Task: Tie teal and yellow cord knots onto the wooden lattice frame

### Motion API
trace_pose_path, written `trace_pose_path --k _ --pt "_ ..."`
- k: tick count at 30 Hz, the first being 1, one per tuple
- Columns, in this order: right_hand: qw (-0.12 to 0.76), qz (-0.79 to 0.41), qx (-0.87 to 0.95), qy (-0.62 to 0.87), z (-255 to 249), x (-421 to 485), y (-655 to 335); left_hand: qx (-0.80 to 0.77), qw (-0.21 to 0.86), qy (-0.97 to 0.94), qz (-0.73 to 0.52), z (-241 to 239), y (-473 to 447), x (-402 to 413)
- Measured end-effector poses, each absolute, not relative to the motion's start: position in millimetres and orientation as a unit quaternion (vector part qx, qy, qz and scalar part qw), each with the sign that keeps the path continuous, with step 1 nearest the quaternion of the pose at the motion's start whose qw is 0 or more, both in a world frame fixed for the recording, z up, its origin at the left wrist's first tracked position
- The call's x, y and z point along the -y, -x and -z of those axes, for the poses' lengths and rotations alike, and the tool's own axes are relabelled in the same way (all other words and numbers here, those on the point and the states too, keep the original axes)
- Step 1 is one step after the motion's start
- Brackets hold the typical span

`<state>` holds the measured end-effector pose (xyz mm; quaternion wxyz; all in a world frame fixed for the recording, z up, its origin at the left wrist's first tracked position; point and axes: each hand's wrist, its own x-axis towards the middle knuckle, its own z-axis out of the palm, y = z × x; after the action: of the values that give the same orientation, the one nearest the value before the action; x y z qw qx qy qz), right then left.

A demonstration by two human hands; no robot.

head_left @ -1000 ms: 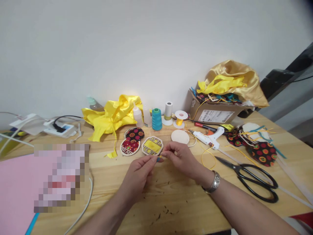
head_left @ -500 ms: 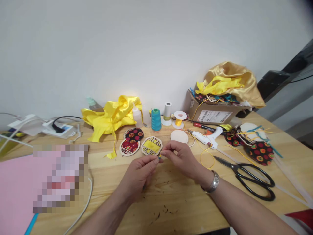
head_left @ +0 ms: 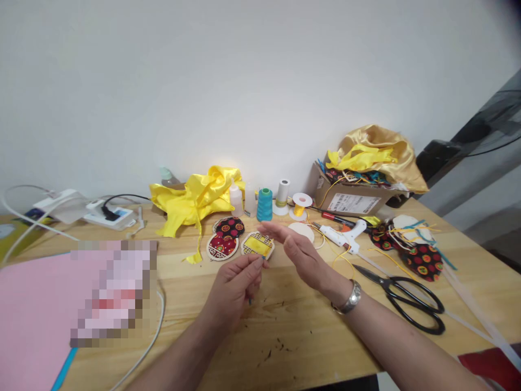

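My left hand (head_left: pixel 240 279) is closed in a pinch, low over the table. A thin blue strip (head_left: pixel 249 301) pokes out below its fingers, and a blue tip shows at the thumb; the rest is hidden in the grip. My right hand (head_left: pixel 299 252) hangs open, fingers stretched out together, with nothing in it. Behind its fingertips lies a lattice-cut wooden ornament (head_left: pixel 256 245) with yellow fabric. Left of that is a gourd-shaped ornament (head_left: pixel 222 247) in dark and red patterned fabric. A pale round disc (head_left: pixel 301 232) lies behind my right hand, partly covered.
A blue thread cone (head_left: pixel 264 205), a white spool (head_left: pixel 302 201) with yellow cord and yellow satin (head_left: pixel 195 201) stand along the wall. At right are a white glue gun (head_left: pixel 344 236), black-handled scissors (head_left: pixel 411 298), patterned fabric pieces (head_left: pixel 425 260) and a cardboard box (head_left: pixel 352 198).
My right hand has let go at the left fingertips, opened and risen slightly away. My left hand keeps its pinch. The whole view has shifted a little.
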<state>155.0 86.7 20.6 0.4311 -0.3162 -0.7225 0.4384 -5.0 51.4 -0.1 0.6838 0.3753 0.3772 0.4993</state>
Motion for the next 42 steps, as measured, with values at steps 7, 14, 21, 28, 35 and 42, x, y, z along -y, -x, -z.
trace_pose_path --k 7,14,21,28,35,42 --pt "0.288 -0.514 0.790 0.168 -26.1 -83.2 -130.6 -0.229 0.738 -0.274 -0.572 -15.2 19.6 -54.7" --pt "0.132 -0.407 0.862 0.272 -28.1 -88.8 -139.5 -0.160 0.744 -0.226 -0.609 -24.3 29.5 -57.6" --pt "0.204 -0.396 0.824 0.351 -49.7 -105.7 -160.9 -0.169 0.744 -0.227 -0.605 -22.0 28.3 -58.1" --pt "0.154 -0.132 0.940 0.274 -78.6 -140.3 -152.4 -0.187 0.730 -0.212 -0.622 -22.9 28.3 -57.5" --pt "0.252 -0.038 0.908 0.333 -99.3 -198.0 -133.9 -0.171 0.731 -0.215 -0.625 -19.4 29.5 -60.9" --pt "0.350 -0.105 0.816 0.448 -99.3 -230.8 -122.5 -0.181 0.727 -0.185 -0.636 -19.0 32.0 -64.5"
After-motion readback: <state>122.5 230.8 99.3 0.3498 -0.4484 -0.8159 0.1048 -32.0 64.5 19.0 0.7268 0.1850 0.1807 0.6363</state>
